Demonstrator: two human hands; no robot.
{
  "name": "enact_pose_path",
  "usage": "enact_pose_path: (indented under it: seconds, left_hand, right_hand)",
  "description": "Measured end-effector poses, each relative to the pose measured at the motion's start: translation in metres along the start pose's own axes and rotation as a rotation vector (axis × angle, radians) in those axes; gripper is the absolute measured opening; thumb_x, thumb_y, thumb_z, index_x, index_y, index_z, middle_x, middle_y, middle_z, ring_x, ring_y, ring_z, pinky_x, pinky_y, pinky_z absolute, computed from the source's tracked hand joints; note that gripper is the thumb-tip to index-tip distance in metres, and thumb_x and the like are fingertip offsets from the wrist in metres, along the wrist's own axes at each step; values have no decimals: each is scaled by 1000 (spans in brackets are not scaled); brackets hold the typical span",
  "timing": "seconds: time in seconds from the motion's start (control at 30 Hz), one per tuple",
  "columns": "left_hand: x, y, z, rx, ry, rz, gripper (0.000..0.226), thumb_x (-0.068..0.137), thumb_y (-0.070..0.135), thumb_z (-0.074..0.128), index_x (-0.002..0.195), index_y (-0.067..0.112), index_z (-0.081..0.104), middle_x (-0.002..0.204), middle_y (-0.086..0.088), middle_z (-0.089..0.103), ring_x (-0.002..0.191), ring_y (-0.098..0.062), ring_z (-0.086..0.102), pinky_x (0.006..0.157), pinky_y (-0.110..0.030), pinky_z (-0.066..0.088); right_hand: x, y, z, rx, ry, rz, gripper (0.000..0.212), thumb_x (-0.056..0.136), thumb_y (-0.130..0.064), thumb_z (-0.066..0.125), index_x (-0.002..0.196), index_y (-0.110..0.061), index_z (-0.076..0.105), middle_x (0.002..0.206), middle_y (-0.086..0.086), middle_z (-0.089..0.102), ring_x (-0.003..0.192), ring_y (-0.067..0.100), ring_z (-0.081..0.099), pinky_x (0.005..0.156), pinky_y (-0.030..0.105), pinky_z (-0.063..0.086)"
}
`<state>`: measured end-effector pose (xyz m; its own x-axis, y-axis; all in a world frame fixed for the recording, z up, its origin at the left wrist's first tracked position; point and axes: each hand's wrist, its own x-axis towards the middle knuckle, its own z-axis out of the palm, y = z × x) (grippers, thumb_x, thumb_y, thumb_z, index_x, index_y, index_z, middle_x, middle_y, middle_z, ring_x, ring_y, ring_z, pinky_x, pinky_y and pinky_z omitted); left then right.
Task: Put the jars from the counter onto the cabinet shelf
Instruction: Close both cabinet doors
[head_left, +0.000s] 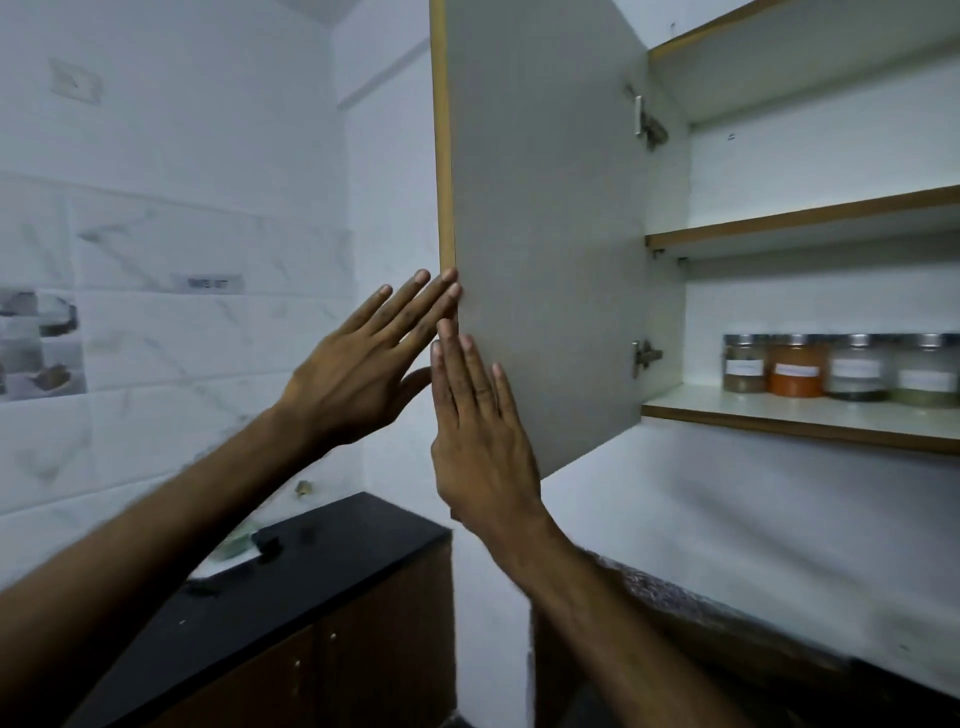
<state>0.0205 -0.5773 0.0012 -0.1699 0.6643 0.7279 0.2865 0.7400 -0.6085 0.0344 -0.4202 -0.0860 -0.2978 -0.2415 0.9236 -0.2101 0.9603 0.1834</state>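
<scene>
Head view. Cabinet door (545, 234): flat grey laminate panel, wood-edged, standing open. Left hand (358, 364) flat, fingers spread, fingertips at the door's free edge, grasping nothing. Right hand (480, 431) flat, palm against the door's inner face, likewise empty. Four jars (839, 369), clear, metal-lidded, paper-labelled, stood in a row on the lowest shelf (800, 421), right of the door. Judgement: push evenly near the free edge, sparing the hinges (647, 356).
</scene>
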Motion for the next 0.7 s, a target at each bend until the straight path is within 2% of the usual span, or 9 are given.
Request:
enact_pose_path:
  seconds: [0.1, 0.27, 0.4, 0.53, 0.7]
  left_hand:
    - [25, 21, 3, -126, 98, 87, 67, 103, 48, 23, 155, 14, 2, 164, -2, -2, 151, -20, 3, 122, -39, 11]
    - [84, 84, -6, -338, 318, 229, 68, 102, 50, 26, 155, 14, 5, 164, -2, 1, 151, -21, 5, 123, -38, 10]
    - [138, 146, -20, -427, 423, 330, 67, 102, 51, 29, 155, 14, 11, 164, -4, 7, 151, -20, 3, 122, -39, 9]
    - [192, 206, -24, -454, 432, 399, 64, 102, 52, 25, 155, 19, 12, 164, -4, 7, 151, -21, 2, 122, -42, 9]
    - [253, 265, -14, -433, 401, 432, 65, 100, 56, 21, 154, 20, 17, 163, -3, 7, 150, -24, 5, 122, -45, 10]
  right_hand:
    - [-16, 26, -31, -122, 9, 16, 84, 92, -29, 48, 156, -5, 0, 165, 11, -7, 153, 27, -8, 122, 40, 1]
    - [-51, 87, -96, -213, -1, 28, 78, 94, -25, 45, 156, -2, 4, 165, 14, -4, 153, 27, -2, 124, 41, 11]
    - [-82, 148, -143, -237, 13, 63, 74, 95, -20, 44, 155, 0, 7, 165, 16, 1, 153, 28, 2, 124, 40, 13]
    - [-105, 206, -171, -253, 1, 217, 79, 97, -22, 47, 156, -7, -3, 165, 5, -8, 154, 21, -3, 124, 41, 15]
    - [-123, 275, -189, -384, -138, 374, 75, 101, -31, 41, 154, -11, -10, 164, 6, -11, 153, 20, -9, 125, 41, 10]
